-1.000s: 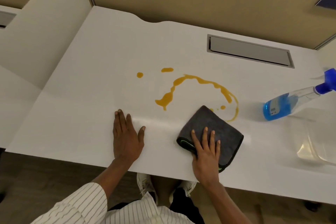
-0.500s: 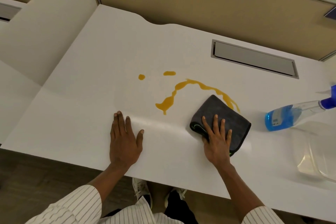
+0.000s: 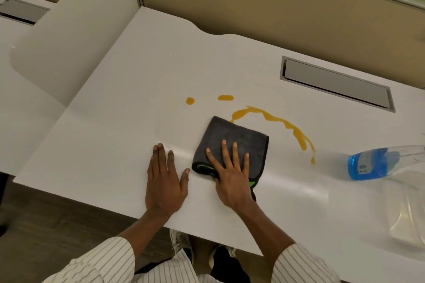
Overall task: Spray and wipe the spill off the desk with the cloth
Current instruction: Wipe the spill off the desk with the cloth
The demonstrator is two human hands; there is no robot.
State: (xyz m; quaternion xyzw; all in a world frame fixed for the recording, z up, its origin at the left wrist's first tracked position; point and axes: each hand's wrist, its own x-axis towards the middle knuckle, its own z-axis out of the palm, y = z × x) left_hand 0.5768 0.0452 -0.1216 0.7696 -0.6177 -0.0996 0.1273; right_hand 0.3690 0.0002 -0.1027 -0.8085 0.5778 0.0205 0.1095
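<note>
Head view: the white desk (image 3: 110, 145) is marked by an orange spill (image 3: 273, 122). A folded grey cloth (image 3: 239, 142) is pressed flat over the spill's left end by the right hand (image 3: 230, 174), fingers spread. The left hand (image 3: 164, 181) is laid flat, holding nothing, just beside the cloth.

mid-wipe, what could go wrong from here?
1. The cloth under the right hand could drag the orange spill into a wider smear rather than lift it.
2. The two separate drops lie beyond the arc and are easily missed.
3. A wide sweep right might knock the spray bottle.
</note>
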